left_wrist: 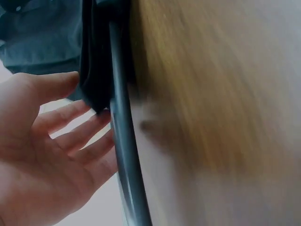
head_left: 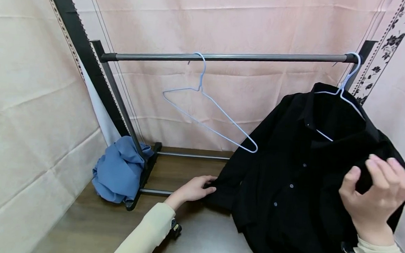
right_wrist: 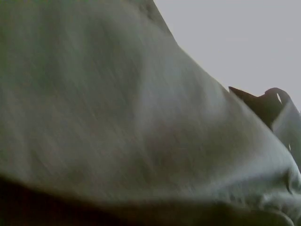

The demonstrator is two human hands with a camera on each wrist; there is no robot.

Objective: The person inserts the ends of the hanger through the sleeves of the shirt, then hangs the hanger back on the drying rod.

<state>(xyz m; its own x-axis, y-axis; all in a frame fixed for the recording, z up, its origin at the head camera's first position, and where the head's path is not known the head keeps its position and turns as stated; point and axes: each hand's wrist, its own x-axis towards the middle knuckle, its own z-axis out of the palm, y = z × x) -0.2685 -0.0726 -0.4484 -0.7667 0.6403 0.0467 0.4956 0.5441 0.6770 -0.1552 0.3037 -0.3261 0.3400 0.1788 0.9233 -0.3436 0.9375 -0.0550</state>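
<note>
A black button-up shirt (head_left: 290,161) hangs on a light blue hanger (head_left: 343,82) at the right end of the rail. At the end of its sleeve is my left hand (head_left: 194,189), thumb and fingertips touching the dark cloth. In the left wrist view, the left hand (left_wrist: 61,141) has its fingers spread and extended around the edge of the black cloth (left_wrist: 96,80). My right hand (head_left: 376,193) is raised in front of the shirt's chest, fingers loosely bent with nothing in them. Blurred cloth (right_wrist: 117,117) fills most of the right wrist view, where no fingers show.
A bare light blue hanger (head_left: 223,131) hangs mid-rail on the dark metal rail (head_left: 151,57). Bunched blue cloth (head_left: 117,171) lies by the rack's left foot. The rack's lower bars (head_left: 156,192) run just above the wooden surface (head_left: 91,224). Pale curtains surround the rack.
</note>
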